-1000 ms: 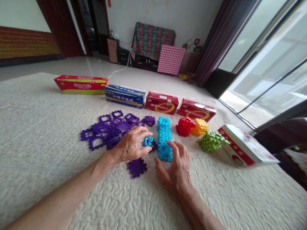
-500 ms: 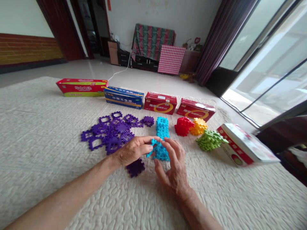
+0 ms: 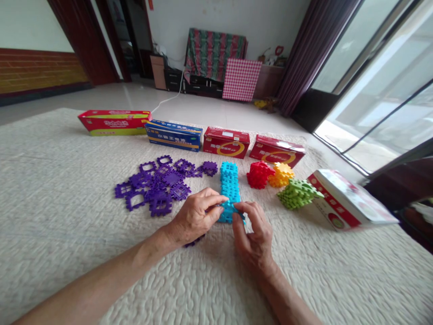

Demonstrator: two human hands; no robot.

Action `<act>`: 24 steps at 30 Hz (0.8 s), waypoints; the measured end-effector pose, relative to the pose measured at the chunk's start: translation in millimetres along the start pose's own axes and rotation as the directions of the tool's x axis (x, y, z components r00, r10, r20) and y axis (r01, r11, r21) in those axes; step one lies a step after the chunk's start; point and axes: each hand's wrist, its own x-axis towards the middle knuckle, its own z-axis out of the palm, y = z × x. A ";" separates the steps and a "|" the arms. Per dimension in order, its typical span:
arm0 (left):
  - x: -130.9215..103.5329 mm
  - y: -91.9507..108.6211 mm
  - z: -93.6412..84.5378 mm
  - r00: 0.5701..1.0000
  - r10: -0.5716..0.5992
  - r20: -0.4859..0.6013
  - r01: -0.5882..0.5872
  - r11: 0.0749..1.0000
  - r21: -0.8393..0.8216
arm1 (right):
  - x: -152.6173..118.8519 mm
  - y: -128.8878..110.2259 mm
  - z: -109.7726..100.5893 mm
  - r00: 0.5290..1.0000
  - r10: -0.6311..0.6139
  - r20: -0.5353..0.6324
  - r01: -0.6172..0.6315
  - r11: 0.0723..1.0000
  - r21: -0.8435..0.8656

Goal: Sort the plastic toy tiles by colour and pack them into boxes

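Note:
A row of light blue interlocking pieces (image 3: 229,183) lies on the cream quilted cover, running away from me. At its near end, my left hand (image 3: 199,214) pinches a light blue piece between thumb and fingertips. From the right, my right hand (image 3: 253,230) has its thumb and index finger closed on the right side of that near end; the piece's outline is partly hidden by the fingers. Many purple pieces (image 3: 160,204) are spread to the left. One more purple piece (image 3: 195,241) is mostly covered by my left hand.
Red pieces (image 3: 259,175), yellow pieces (image 3: 281,174) and green pieces (image 3: 297,194) sit in stacks at the right, beside a white and red box (image 3: 352,201). Behind stand a red-green box (image 3: 117,123), a blue box (image 3: 174,135) and two red boxes (image 3: 226,142).
My right hand has closed its fingers at the near end of the blue row and shifted slightly right. My left hand has moved right, covering more of the near purple piece.

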 end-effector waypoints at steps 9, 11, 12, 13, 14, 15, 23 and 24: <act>-10.4 -2.8 14.9 0.998 0.046 0.040 -0.055 0.961 0.269 | -1.4 4.1 0.0 0.996 0.084 0.023 -0.080 0.990 -0.119; -11.0 -4.3 16.9 0.998 0.030 0.053 -0.044 0.956 0.291 | -2.4 5.9 1.2 0.994 0.104 0.032 -0.098 0.985 -0.142; -11.1 -5.2 17.8 0.998 0.027 0.054 -0.042 0.953 0.299 | -2.9 6.8 1.8 0.993 0.113 0.034 -0.106 0.983 -0.152; -11.1 -6.1 18.7 0.998 0.026 0.055 -0.041 0.951 0.306 | -3.5 7.7 2.3 0.992 0.119 0.035 -0.112 0.980 -0.164; -11.0 -6.9 19.7 0.998 0.027 0.055 -0.043 0.950 0.310 | -4.0 8.5 2.8 0.992 0.125 0.034 -0.117 0.978 -0.175; -10.9 -7.4 20.7 0.998 0.031 0.055 -0.046 0.949 0.311 | -4.6 9.1 3.2 0.991 0.128 0.033 -0.120 0.975 -0.185; -4.9 -8.4 10.2 0.996 0.079 -0.051 -0.060 0.950 0.305 | -3.6 9.7 2.7 0.990 0.135 -0.029 -0.138 0.980 -0.146; -3.1 -10.9 5.7 0.994 0.082 -0.070 -0.054 0.940 0.336 | -3.0 10.0 2.4 0.989 0.142 -0.043 -0.147 0.981 -0.128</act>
